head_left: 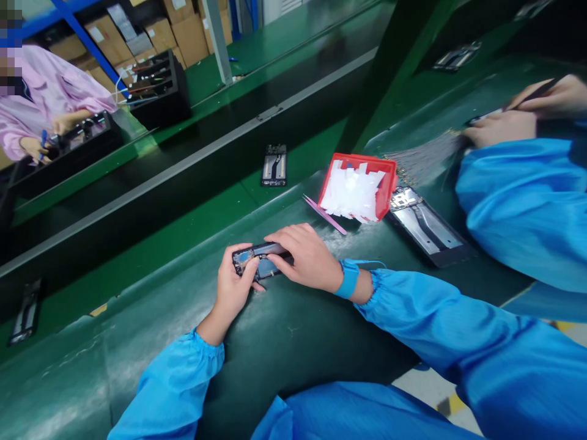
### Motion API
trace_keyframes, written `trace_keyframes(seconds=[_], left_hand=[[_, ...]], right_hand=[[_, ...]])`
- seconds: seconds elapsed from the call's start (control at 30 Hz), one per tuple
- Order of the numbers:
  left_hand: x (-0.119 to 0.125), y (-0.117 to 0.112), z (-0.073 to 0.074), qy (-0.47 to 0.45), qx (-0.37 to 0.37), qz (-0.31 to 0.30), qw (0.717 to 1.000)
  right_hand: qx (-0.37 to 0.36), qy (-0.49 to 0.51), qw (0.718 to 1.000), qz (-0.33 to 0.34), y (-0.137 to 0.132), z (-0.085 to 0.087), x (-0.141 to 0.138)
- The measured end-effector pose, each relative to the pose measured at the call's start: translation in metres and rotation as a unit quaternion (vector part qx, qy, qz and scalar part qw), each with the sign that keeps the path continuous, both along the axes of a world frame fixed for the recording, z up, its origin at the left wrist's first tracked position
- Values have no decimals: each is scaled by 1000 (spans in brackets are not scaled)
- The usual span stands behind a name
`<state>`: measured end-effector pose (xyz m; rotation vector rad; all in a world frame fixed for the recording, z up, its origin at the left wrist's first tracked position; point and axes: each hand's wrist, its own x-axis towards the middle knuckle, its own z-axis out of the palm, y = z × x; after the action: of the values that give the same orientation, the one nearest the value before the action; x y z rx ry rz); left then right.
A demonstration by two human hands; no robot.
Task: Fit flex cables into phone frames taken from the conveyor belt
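Both my hands hold an opened phone just above the green mat, its circuit board and inner parts facing up. My left hand grips the phone's left end, thumb pressed on the inside. Across the right end lies my right hand, fingers along the far edge and thumb over the middle; its palm side is hidden. A blue band circles my right wrist. Beyond my right hand, pink tweezers rest against a red tray filled with white strips. Right of the tray lies another opened phone.
On the green conveyor belt stand out an opened phone ahead and another at far left. A co-worker's hands handle a phone at upper right, beside thin wires. Across the metal rail, a person in pink works by black trays.
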<state>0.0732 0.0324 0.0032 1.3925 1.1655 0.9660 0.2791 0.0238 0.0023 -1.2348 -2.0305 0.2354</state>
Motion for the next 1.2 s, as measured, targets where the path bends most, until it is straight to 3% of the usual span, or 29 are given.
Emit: trace_keyframes(seconds=[0.3, 0.5, 0.77, 0.97, 1.07, 1.2], left_hand=[[-3, 5, 4, -8, -28, 25, 999], [-6, 8, 0, -28, -57, -18, 998], [-11, 13, 4, -149, -110, -43, 982], [-10, 14, 4, -114, -129, -24, 985], [-8, 12, 0, -94, -122, -33, 987], [-3, 6, -4, -85, -106, -47, 990]], right_hand=[[6, -5, 1000, 11, -7, 1, -6], [-13, -16, 1000, 7, -6, -1, -5], [-60, 34, 998, -13, -2, -6, -2], [-43, 11, 999, -5, -4, -5, -2], [12, -43, 999, 26, -4, -3, 0], [50, -102, 985, 134, -6, 0, 0]])
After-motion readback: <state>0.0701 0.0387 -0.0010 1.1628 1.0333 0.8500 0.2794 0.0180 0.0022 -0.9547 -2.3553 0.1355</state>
